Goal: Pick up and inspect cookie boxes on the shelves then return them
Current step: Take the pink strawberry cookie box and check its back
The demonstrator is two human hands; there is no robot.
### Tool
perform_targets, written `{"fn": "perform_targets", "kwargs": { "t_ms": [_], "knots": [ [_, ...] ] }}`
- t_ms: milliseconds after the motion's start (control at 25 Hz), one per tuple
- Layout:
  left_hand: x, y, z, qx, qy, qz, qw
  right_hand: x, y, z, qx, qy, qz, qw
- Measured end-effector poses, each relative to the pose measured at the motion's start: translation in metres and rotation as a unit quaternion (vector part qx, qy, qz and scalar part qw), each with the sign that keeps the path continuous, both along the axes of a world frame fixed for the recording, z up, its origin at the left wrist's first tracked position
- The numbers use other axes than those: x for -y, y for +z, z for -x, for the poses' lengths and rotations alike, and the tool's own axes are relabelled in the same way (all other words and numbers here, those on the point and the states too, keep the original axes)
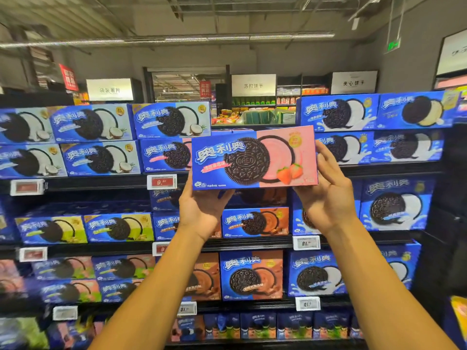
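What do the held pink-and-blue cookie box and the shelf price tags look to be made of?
Cookie box: apparently printed cardboard with a slightly glossy finish; its flat faces and sharp folded edges suggest this. The left hand and right hand hold its ends. Price tag: probably a white plastic frame around a small display, judging by its raised border.

Both forearms are bare up to the frame's edge (no sleeve shows), and the left hand and right hand are ungloved.
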State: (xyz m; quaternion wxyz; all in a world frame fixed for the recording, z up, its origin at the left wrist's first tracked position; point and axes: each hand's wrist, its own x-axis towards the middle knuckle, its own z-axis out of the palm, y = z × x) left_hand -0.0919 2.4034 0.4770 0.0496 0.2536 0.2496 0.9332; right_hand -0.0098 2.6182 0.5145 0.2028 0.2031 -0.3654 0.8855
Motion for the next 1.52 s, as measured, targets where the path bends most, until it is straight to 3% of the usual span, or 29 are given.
{"fn": "perform_targets", "kwargs": {
  "t_ms": [160,400,600,1120,1240,1520],
  "knots": [
    [0.005,0.014,0.006,-0.025,0.157,0.098,0.982,-0.007,0.009,-0.002,-0.014,-0.01,0.015,1.0],
    [-0.001,0.027,0.012,-0.017,0.157,0.147,0.976,0.026,0.016,-0.014,-0.08,-0.021,-0.108,0.991],
    [-0.011,0.039,0.011,0.013,0.157,0.177,0.971,0.046,0.014,-0.025,-0.155,-0.033,-0.269,0.95],
    [-0.005,0.037,0.0,0.028,0.178,0.196,0.964,0.029,0.01,-0.021,-0.155,-0.068,-0.242,0.955],
    [0.01,0.035,-0.002,0.0,0.241,0.238,0.941,0.013,0.011,-0.01,-0.096,-0.036,-0.156,0.982],
    [0.031,0.031,-0.018,-0.07,0.281,0.172,0.942,-0.006,-0.009,0.03,0.041,0.031,-0.044,0.998]
  ]
}}
